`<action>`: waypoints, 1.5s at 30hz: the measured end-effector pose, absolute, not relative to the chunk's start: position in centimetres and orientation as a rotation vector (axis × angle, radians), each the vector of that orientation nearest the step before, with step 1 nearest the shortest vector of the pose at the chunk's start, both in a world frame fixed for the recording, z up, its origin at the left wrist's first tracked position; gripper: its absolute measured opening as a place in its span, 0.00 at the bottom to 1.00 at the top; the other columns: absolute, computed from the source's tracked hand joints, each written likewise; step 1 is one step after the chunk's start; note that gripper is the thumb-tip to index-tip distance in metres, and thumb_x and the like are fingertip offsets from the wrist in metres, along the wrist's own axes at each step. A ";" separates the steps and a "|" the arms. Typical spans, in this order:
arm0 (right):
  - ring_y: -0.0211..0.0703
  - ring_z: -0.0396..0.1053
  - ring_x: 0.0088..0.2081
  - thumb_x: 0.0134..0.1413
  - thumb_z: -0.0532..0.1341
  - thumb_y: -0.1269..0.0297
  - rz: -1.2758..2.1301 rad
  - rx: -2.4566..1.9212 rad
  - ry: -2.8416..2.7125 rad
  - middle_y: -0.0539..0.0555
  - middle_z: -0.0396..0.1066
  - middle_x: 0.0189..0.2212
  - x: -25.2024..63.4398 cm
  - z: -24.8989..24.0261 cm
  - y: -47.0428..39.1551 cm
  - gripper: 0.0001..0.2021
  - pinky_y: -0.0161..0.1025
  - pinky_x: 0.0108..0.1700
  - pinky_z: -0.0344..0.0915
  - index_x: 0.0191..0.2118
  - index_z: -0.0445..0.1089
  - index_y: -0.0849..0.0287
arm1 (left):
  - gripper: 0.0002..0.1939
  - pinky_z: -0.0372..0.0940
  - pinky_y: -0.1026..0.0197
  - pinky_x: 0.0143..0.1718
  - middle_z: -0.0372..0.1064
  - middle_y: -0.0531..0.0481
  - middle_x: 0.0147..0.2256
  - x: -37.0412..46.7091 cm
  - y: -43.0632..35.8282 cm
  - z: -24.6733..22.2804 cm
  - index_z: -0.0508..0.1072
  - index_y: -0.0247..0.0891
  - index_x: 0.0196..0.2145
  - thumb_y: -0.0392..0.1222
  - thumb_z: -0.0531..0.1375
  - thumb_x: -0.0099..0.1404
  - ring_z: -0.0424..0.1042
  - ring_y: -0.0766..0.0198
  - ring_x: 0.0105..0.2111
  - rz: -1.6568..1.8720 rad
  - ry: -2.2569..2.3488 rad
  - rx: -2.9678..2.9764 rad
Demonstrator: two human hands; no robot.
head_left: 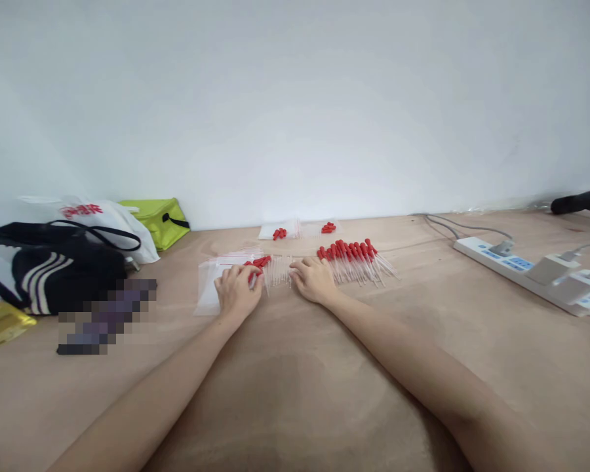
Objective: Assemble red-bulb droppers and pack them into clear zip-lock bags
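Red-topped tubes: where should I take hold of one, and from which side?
Probably best to pinch a red top from above at the row's right end. The tops look thickest and lie toward the wall, while the slim clear stems fan out and overlap; the left end sits close by the right grip.

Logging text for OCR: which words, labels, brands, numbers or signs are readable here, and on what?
Nothing reads for certain.
White plastic bag: red characters, too blurred to read.
Power strip: marks on the blue labels, too small to read.
Black bag: curved white stripes, no legible word.
Red-ended clear tubes: no print visible at this size.
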State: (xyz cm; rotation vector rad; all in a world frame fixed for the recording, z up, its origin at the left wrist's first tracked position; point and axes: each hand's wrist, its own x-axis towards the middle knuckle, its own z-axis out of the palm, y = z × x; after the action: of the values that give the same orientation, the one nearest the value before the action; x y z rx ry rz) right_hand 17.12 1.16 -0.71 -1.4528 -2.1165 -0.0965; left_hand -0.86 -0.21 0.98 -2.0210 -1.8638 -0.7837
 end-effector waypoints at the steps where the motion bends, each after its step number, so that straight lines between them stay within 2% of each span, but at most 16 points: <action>1: 0.42 0.62 0.41 0.57 0.47 0.58 -0.060 -1.443 -2.143 0.54 0.68 0.38 16.7 -0.7 1.3 0.14 0.39 0.41 0.48 0.41 0.67 0.53 | 0.09 0.53 0.53 0.37 0.67 0.46 0.36 -1.4 0.1 1.1 0.72 0.41 0.33 0.46 0.55 0.57 0.62 0.51 0.40 -0.765 -1.924 -1.988; 4: 0.42 0.61 0.41 0.57 0.47 0.58 0.041 -1.494 -2.139 0.55 0.67 0.38 16.2 -0.6 1.8 0.15 0.39 0.41 0.51 0.38 0.68 0.56 | 0.11 0.54 0.54 0.37 0.66 0.46 0.36 -2.7 0.6 1.4 0.71 0.40 0.34 0.48 0.55 0.57 0.63 0.51 0.40 -0.740 -2.028 -1.981; 10: 0.44 0.61 0.41 0.51 0.53 0.61 0.109 -1.592 -2.065 0.56 0.67 0.37 16.4 -0.6 2.2 0.09 0.38 0.41 0.53 0.33 0.68 0.59 | 0.12 0.55 0.55 0.38 0.64 0.47 0.33 -3.0 1.3 1.1 0.72 0.41 0.31 0.50 0.57 0.55 0.62 0.53 0.40 -0.674 -2.015 -2.013; 16: 0.48 0.63 0.41 0.50 0.52 0.66 0.030 -1.832 -1.883 0.61 0.69 0.37 16.2 -0.5 2.1 0.12 0.42 0.41 0.51 0.40 0.65 0.63 | 0.13 0.53 0.54 0.38 0.63 0.46 0.35 -2.4 1.9 1.0 0.74 0.43 0.31 0.52 0.56 0.55 0.60 0.52 0.40 -0.609 -1.867 -2.023; 21: 0.50 0.63 0.41 0.50 0.50 0.69 -0.032 -1.854 -1.917 0.63 0.68 0.38 16.1 -0.6 1.9 0.14 0.43 0.41 0.50 0.42 0.64 0.66 | 0.11 0.52 0.54 0.37 0.64 0.46 0.32 -2.1 2.3 0.8 0.74 0.42 0.29 0.47 0.55 0.57 0.60 0.53 0.38 -0.595 -1.819 -1.992; 26: 0.52 0.62 0.41 0.50 0.50 0.69 0.010 -1.771 -1.953 0.64 0.68 0.38 16.3 -0.7 1.8 0.14 0.45 0.41 0.52 0.41 0.66 0.66 | 0.10 0.54 0.54 0.37 0.63 0.46 0.30 -2.0 1.7 0.8 0.74 0.40 0.29 0.46 0.55 0.57 0.61 0.54 0.37 -0.813 -1.780 -1.920; 29: 0.49 0.63 0.41 0.50 0.49 0.71 0.059 -1.682 -1.980 0.62 0.68 0.38 16.7 -0.8 1.4 0.14 0.41 0.41 0.53 0.42 0.66 0.65 | 0.09 0.56 0.57 0.38 0.62 0.49 0.27 -1.3 0.5 0.8 0.73 0.38 0.30 0.44 0.55 0.57 0.62 0.58 0.34 -1.021 -1.611 -2.105; 32: 0.45 0.62 0.42 0.50 0.49 0.74 0.079 -1.604 -1.993 0.58 0.68 0.39 17.6 -0.9 0.8 0.16 0.38 0.42 0.55 0.44 0.65 0.63 | 0.07 0.59 0.60 0.35 0.61 0.50 0.27 -0.1 -1.3 0.8 0.71 0.38 0.30 0.42 0.55 0.57 0.63 0.62 0.31 -1.141 -1.374 -2.474; 36: 0.43 0.62 0.43 0.50 0.47 0.76 0.102 -1.468 -1.964 0.59 0.67 0.40 20.0 -1.3 -0.4 0.16 0.38 0.41 0.55 0.44 0.64 0.63 | 0.05 0.60 0.63 0.31 0.62 0.50 0.29 1.3 -3.5 0.7 0.69 0.38 0.30 0.39 0.54 0.57 0.63 0.65 0.29 -1.002 -1.224 -2.867; 40: 0.42 0.64 0.36 0.55 0.46 0.70 0.130 -1.397 -1.997 0.56 0.69 0.35 23.1 -1.7 -2.3 0.11 0.37 0.37 0.56 0.39 0.64 0.61 | 0.03 0.60 0.64 0.29 0.63 0.51 0.29 2.0 -4.3 1.0 0.67 0.37 0.29 0.36 0.54 0.57 0.64 0.67 0.27 -0.909 -1.291 -2.946; 43: 0.40 0.65 0.32 0.55 0.48 0.68 0.123 -1.381 -2.032 0.53 0.69 0.32 25.0 -1.9 -3.5 0.10 0.37 0.36 0.55 0.37 0.65 0.59 | 0.09 0.62 0.62 0.31 0.64 0.50 0.33 2.4 -4.3 1.0 0.67 0.38 0.35 0.41 0.57 0.55 0.65 0.64 0.30 -0.891 -1.314 -2.988; 45: 0.40 0.65 0.33 0.55 0.48 0.68 0.125 -1.361 -2.041 0.53 0.69 0.32 25.6 -1.9 -4.0 0.10 0.36 0.36 0.55 0.37 0.65 0.59 | 0.11 0.62 0.62 0.31 0.64 0.50 0.33 2.7 -4.0 0.8 0.68 0.38 0.35 0.44 0.59 0.54 0.65 0.64 0.30 -0.886 -1.332 -3.021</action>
State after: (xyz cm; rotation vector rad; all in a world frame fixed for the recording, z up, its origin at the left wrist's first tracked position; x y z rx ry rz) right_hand 25.63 -3.96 -1.89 -1.3612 -2.0408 0.1248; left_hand 2.65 -4.02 0.78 -3.0208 -1.3324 -0.8865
